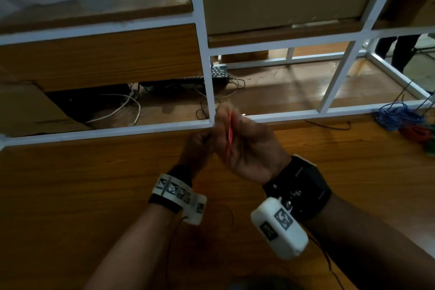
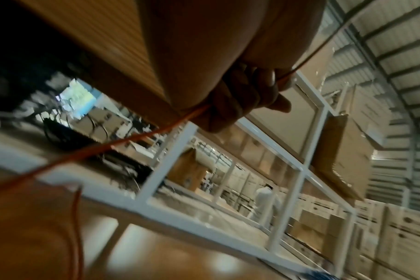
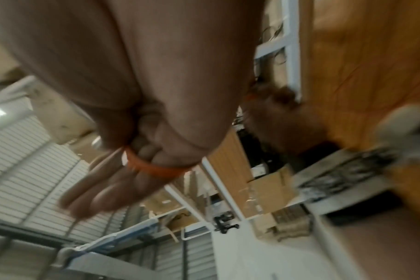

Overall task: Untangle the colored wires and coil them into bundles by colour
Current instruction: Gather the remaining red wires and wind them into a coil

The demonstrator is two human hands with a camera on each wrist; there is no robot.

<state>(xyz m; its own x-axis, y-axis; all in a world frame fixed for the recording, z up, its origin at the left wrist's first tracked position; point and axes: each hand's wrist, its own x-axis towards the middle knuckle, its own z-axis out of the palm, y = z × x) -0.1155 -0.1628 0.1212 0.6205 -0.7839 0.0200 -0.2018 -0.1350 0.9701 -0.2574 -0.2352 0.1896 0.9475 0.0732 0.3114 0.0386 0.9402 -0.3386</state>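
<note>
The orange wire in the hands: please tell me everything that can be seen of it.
The orange wire is thin and flexible, with what looks like plastic insulation. Several turns are wound round the fingers of the right hand, forming a small coil held above the wooden table. The left hand grips a strand of it; from there a loose length trails away, blurred.

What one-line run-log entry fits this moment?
step: coiling | right hand: holds orange coil | left hand: grips orange wire | other wires: piled far right on table
</note>
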